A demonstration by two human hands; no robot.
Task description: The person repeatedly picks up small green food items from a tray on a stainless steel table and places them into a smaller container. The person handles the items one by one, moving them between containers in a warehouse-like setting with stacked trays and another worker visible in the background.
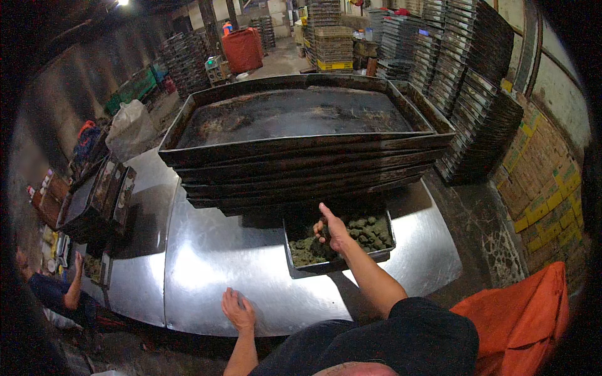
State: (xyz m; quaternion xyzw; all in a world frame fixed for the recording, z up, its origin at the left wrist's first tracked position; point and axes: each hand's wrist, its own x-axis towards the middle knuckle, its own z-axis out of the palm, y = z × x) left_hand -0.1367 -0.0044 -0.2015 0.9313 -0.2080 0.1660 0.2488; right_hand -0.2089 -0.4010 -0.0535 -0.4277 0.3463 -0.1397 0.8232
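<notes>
My right hand (333,230) is over a shallow metal tray (384,252) of greenish-brown, paste-like material (307,252) with rounded lumps (371,233) on its right side. Its fingers curl inward and the thumb points away from me. A dark patch shows between thumb and fingers, too small to make out. Near the front edge of the shiny metal table (207,269), my left hand (239,310) rests with fingers apart, holding nothing. Just beyond the tray rises a stack of large, dark baking trays (301,156), whose shadow covers the tray's far end.
At the left, a co-worker (56,294) in dark clothing stands by another tray stack (94,197). Tall tray racks (476,119) line the right side, with flattened cardboard (545,175) against the wall. An orange-red cloth (517,319) lies close at my right.
</notes>
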